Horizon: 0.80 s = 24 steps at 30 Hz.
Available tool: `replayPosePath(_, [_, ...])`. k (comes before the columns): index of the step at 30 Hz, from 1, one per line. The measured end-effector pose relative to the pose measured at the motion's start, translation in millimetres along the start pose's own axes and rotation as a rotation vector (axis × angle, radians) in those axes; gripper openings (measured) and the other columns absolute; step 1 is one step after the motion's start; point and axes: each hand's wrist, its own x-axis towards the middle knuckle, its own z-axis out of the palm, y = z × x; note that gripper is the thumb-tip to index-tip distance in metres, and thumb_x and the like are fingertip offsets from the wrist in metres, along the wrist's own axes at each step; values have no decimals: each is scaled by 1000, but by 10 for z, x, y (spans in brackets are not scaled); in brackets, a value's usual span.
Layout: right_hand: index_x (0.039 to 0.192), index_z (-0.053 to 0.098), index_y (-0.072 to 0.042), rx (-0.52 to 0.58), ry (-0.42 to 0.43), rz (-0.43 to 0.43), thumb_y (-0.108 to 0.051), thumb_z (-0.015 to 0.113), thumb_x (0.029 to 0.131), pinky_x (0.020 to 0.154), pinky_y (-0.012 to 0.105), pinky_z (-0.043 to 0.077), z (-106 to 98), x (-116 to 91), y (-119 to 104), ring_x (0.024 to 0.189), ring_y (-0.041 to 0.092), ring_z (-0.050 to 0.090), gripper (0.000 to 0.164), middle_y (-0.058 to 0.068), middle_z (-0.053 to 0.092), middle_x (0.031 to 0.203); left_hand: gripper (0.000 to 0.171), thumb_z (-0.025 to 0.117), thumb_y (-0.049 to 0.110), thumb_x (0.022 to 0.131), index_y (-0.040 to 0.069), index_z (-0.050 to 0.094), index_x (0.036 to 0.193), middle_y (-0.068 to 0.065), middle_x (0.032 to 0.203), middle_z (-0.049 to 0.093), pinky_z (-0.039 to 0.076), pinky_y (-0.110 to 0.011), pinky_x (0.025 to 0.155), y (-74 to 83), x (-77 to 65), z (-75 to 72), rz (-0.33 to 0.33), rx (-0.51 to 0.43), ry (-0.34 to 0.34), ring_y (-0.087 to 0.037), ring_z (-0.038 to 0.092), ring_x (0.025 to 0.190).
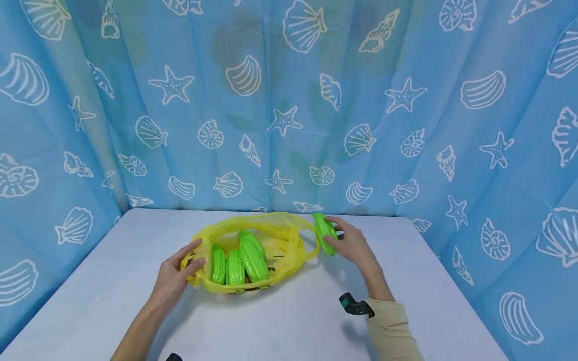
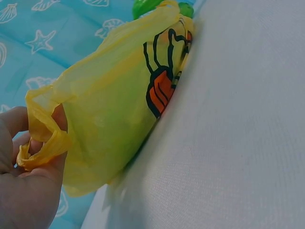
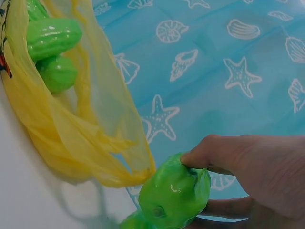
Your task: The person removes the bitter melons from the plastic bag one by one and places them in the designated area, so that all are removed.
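Note:
A yellow plastic bag (image 1: 289, 248) lies on the table with its mouth spread, several glossy green ridged gourds (image 1: 254, 255) inside it. At its left end my left hand (image 1: 175, 271) grips a gathered handle; the left wrist view shows the yellow handle (image 2: 45, 138) looped around the fingers. To the right of the bag, my right hand (image 1: 352, 243) holds another green gourd (image 1: 325, 233) between thumb and fingers, its narrow neck pointing to the back. The right wrist view has this gourd (image 3: 174, 193) right by the bag's other handle.
The white table (image 1: 289, 331) ends at the back against a blue curtain (image 1: 280, 150) with white shell and starfish prints. A black curved device (image 1: 356, 306) is at my right wrist. Black and orange printing (image 2: 162, 90) marks the bag's side.

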Motion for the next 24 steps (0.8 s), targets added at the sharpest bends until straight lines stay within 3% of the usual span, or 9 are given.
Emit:
replayPosePath(10, [147,45,-20,26,68,-11,-29,64,95,84,44,58,-92,26,209,110,38,65,56,24,56,136,63,65,35,94,25,39,151,-2,162,25,49,-8,88,1,-4,3,12,-14,-7,-10,44,120])
replayPosePath(24, [147,44,-18,73,139,56,-28,61,97,87,46,58,-114,75,436,116,41,62,55,27,55,138,60,63,33,96,28,38,151,0,163,23,48,-6,88,9,2,0,-9,-8,0,-17,38,128])
